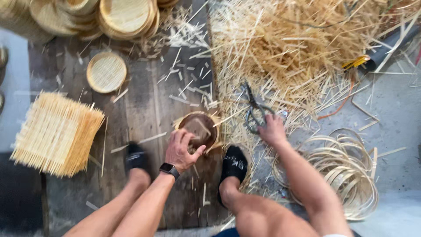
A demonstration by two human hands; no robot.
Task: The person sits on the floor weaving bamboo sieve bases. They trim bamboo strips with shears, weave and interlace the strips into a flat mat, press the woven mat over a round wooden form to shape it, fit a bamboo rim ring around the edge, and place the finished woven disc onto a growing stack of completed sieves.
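Note:
My left hand [182, 150] rests on the near edge of a round brown wooden block [199, 128], fingers curled over it, with a thin woven bamboo piece under the block. A dark watch sits on that wrist. My right hand [272, 131] grips the handles of metal scissors [254, 109], whose blades point away into a big heap of bamboo strips [289, 48]. My two feet in black socks [234, 163] sit either side of the left arm on dark wooden boards [144, 109].
A stack of square woven bamboo mats [57, 134] lies at the left. One small round woven tray [106, 72] lies on the boards, with piles of similar trays [87, 15] at the top left. Bamboo hoops [351, 171] lie at the right. A yellow-handled tool [356, 62] lies at the far right.

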